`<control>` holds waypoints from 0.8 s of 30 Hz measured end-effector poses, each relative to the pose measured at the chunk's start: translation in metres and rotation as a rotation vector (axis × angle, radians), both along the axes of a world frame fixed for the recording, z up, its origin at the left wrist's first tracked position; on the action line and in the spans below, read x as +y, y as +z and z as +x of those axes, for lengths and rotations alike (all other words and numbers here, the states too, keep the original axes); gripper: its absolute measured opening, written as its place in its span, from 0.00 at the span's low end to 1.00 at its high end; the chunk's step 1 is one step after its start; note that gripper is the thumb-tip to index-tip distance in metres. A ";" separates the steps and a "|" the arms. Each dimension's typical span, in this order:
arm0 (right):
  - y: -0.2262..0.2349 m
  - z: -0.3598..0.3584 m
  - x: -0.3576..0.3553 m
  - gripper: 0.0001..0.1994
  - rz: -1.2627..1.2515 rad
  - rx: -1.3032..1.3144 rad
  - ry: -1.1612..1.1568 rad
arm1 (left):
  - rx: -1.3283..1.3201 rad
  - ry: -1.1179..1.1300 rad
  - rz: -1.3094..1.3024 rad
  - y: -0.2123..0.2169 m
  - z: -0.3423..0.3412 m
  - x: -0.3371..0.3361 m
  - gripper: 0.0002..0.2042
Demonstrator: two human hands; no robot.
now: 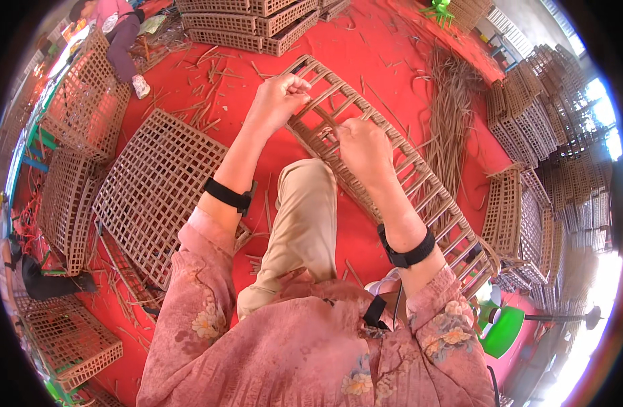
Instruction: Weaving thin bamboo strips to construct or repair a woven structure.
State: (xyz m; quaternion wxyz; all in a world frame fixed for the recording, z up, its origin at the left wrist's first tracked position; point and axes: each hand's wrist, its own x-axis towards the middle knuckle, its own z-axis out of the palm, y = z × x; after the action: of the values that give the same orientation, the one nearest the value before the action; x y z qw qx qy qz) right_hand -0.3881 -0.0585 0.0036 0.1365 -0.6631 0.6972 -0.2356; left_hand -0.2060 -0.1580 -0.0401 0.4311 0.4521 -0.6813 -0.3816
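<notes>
The red floor covering [391, 42] spreads under and around the fingers on every side. Left of the left fingers, well apart from them, lies a woven lattice panel [164, 183]. Next in size is the ladder-like frame [429, 178], directly beneath the right fingers. Its long axis runs aslant, from the far end just beyond the left fingers, back under the right hand and forearm, to the near end at the person's right. The right hand [364, 152] is over the frame's width and nearer its middle; the left hand [279, 100] reaches the left rail near the far end, so its fingers are nearer that end. A bundle of loose strips [450, 129] lies to the right of the right fingers, past the frame's far rail. Smallest is the brown strip [323, 115] spanning between both hands across the rungs. The left fingers are curled nearly closed and seem to pinch one end. The right fingers are curled too, apparently on the strip, though their tips are hidden, so their grip cannot be confirmed.
</notes>
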 end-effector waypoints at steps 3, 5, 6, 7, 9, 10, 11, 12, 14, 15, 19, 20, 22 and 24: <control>0.003 0.013 -0.011 0.16 0.002 0.054 0.022 | 0.036 0.134 -0.104 -0.005 0.004 -0.001 0.11; 0.005 0.020 -0.017 0.15 -0.041 0.073 0.073 | -0.039 0.238 -0.113 -0.007 0.006 -0.003 0.10; 0.006 0.023 -0.019 0.15 -0.067 0.101 0.109 | -0.037 0.236 -0.124 -0.008 0.007 -0.004 0.10; 0.007 0.023 -0.019 0.15 -0.073 0.095 0.113 | -0.212 0.285 -0.194 -0.010 0.008 -0.006 0.09; 0.009 0.023 -0.019 0.14 -0.073 0.125 0.146 | -0.387 0.328 -0.262 -0.013 0.007 -0.009 0.09; 0.009 0.022 -0.018 0.14 -0.062 0.123 0.147 | -0.394 0.325 -0.262 -0.015 0.007 -0.011 0.08; 0.009 0.021 -0.017 0.14 -0.060 0.059 0.127 | -0.398 0.315 -0.256 -0.017 0.006 -0.011 0.07; 0.008 0.020 -0.016 0.14 -0.038 0.000 0.094 | -0.401 0.324 -0.257 -0.019 0.006 -0.012 0.07; 0.006 0.019 -0.019 0.14 -0.058 -0.001 0.116 | -0.414 0.304 -0.285 -0.021 0.006 -0.013 0.09; 0.004 0.019 -0.022 0.14 -0.077 -0.001 0.121 | -0.401 0.307 -0.299 -0.021 0.006 -0.013 0.09; -0.001 0.022 -0.038 0.14 -0.095 0.019 0.138 | -0.393 0.327 -0.296 -0.014 0.008 -0.013 0.18; -0.002 0.022 -0.042 0.13 -0.048 0.033 0.111 | -0.393 0.313 -0.273 -0.011 0.009 -0.014 0.20; -0.003 0.022 -0.049 0.13 -0.003 0.046 0.084 | -0.442 0.297 -0.253 -0.008 0.009 -0.015 0.20; -0.005 0.023 -0.052 0.12 -0.035 0.077 0.049 | -0.492 0.275 -0.233 -0.007 0.009 -0.017 0.20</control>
State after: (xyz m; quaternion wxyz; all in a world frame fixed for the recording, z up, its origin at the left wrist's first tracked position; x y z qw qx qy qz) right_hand -0.3655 -0.1109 -0.0009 0.1036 -0.6910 0.6812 -0.2186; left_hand -0.1972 -0.1754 -0.0468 0.3498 0.5663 -0.7368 -0.1182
